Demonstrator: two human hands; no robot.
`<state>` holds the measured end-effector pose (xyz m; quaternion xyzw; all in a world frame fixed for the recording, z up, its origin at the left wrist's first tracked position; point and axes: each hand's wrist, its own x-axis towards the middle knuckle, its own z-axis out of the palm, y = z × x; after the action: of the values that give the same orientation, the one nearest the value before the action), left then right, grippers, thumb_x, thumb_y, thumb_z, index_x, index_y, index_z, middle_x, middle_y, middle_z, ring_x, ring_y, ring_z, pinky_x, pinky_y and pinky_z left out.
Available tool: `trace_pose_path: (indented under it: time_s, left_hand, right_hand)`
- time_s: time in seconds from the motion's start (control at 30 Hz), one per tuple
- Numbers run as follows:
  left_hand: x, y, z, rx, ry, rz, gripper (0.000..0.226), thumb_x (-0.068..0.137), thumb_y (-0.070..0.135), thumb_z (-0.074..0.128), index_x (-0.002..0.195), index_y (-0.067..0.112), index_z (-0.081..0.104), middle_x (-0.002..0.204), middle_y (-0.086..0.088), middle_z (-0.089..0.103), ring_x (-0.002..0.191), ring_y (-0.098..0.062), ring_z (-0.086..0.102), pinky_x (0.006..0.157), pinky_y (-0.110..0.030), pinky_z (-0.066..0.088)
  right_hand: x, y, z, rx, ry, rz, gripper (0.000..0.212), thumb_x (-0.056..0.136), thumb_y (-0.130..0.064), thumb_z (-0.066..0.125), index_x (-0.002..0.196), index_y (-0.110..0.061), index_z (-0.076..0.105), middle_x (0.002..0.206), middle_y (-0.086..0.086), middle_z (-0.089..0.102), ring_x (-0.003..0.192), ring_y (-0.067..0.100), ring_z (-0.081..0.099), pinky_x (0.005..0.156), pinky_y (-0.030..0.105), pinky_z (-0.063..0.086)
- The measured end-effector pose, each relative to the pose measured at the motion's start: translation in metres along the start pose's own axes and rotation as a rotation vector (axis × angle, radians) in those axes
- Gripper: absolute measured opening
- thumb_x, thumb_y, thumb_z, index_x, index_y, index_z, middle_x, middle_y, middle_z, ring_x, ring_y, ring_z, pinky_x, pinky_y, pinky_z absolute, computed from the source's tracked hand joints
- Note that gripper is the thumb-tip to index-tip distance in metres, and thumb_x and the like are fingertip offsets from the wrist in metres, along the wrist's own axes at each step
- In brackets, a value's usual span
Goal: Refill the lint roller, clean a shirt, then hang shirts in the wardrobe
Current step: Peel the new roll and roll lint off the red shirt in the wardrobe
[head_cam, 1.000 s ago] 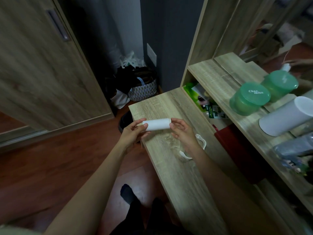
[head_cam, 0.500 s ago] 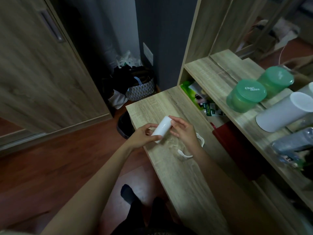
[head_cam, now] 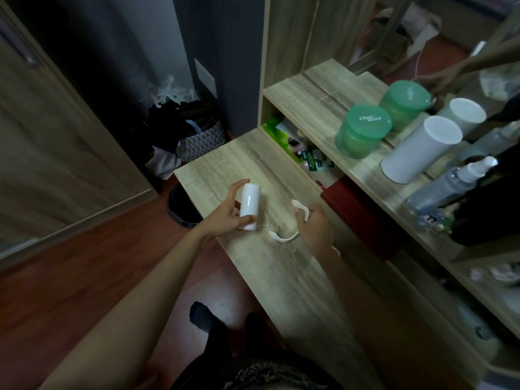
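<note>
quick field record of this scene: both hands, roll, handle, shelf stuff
left hand: holds the white refill roll, roughly upright, above the desk
right hand: grips the white roller handle
roll on handle: not yet, the two are apart
shelf: green tub, white canister, spray bottle

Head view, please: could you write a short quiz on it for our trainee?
1. True or false: the white roll is in the grip of the left hand.
2. Fill in: the right hand grips the lint roller's white ___.
3. Where does the green jar stand?
Key: 1 true. 2 handle. 3 On the shelf above the desk.
</note>
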<state>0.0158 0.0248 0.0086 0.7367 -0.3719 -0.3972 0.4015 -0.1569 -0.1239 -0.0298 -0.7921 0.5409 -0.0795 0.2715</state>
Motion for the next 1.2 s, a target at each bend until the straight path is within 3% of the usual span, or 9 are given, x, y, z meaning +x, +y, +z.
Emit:
trace_pose_path:
  time_s: [0.13,0.27,0.43,0.57,0.7,0.9,1.07,1.2]
  left_hand:
    - [-0.001,0.005,-0.001,-0.133,0.071,-0.076,0.083,0.087,0.013,0.07,0.146,0.035,0.015,0.103,0.006,0.047,0.085,-0.019,0.058,0.065,-0.036,0.058]
    - [-0.005,0.006,-0.008,-0.224,0.111,-0.149,0.086,0.085,0.02,0.072,0.144,0.043,0.016,0.106,-0.011,0.055,0.089,-0.028,0.063,0.07,-0.04,0.06]
    - [-0.011,0.012,-0.013,-0.474,0.182,-0.24,0.08,0.087,0.018,0.07,0.144,0.042,0.019,0.106,-0.015,0.066,0.091,-0.032,0.069,0.084,-0.047,0.057]
    - [-0.011,0.019,-0.015,-0.76,0.19,-0.282,0.077,0.088,0.011,0.067,0.144,0.039,0.022,0.107,-0.016,0.065,0.089,-0.032,0.071,0.072,-0.042,0.061]
    - [-0.014,0.024,-0.014,-0.732,0.152,-0.266,0.074,0.089,0.013,0.066,0.145,0.038,0.024,0.107,-0.011,0.066,0.08,-0.025,0.072,0.057,-0.03,0.057]
    - [-0.019,0.024,-0.015,-0.682,0.089,-0.254,0.077,0.089,0.014,0.067,0.147,0.039,0.023,0.106,-0.009,0.071,0.089,-0.026,0.071,0.07,-0.035,0.06]
    - [-0.022,0.025,-0.013,-0.666,0.061,-0.243,0.076,0.089,0.015,0.066,0.147,0.039,0.023,0.114,-0.017,0.068,0.092,-0.029,0.071,0.071,-0.035,0.059]
    - [-0.023,0.025,-0.012,-0.63,0.057,-0.244,0.078,0.089,0.018,0.067,0.148,0.039,0.021,0.113,-0.016,0.069,0.096,-0.03,0.07,0.079,-0.039,0.057]
  right_hand:
    - [-0.005,0.004,0.008,0.03,-0.011,0.062,0.033,0.094,-0.035,0.048,0.106,-0.005,0.052,0.098,0.017,0.064,0.089,0.036,0.062,0.071,0.037,0.044]
    - [-0.002,0.0,0.011,0.046,-0.003,0.072,0.029,0.095,-0.031,0.045,0.103,-0.006,0.055,0.094,0.016,0.065,0.087,0.035,0.063,0.07,0.037,0.047]
    - [-0.007,-0.033,-0.001,0.234,0.011,-0.17,0.029,0.098,-0.028,0.045,0.088,-0.007,0.061,0.069,0.007,0.058,0.066,0.023,0.056,0.06,0.03,0.038]
    - [-0.009,-0.067,-0.01,0.333,0.024,-0.351,0.031,0.097,-0.027,0.049,0.07,-0.013,0.054,0.052,0.001,0.046,0.051,0.018,0.044,0.052,0.032,0.032]
    - [-0.006,-0.082,-0.013,0.332,0.029,-0.386,0.032,0.097,-0.029,0.049,0.068,-0.015,0.052,0.05,-0.001,0.043,0.051,0.021,0.045,0.052,0.034,0.033]
    - [-0.004,-0.084,-0.013,0.32,0.021,-0.401,0.034,0.098,-0.031,0.046,0.08,-0.008,0.063,0.057,0.007,0.055,0.055,0.023,0.051,0.053,0.034,0.034]
    - [-0.005,-0.087,-0.015,0.277,0.0,-0.41,0.03,0.098,-0.03,0.046,0.086,-0.009,0.064,0.051,-0.008,0.042,0.048,0.004,0.039,0.048,0.026,0.028]
    - [-0.007,-0.087,-0.013,0.285,-0.003,-0.407,0.029,0.098,-0.03,0.046,0.09,-0.011,0.065,0.051,-0.01,0.042,0.049,0.002,0.041,0.047,0.026,0.028]
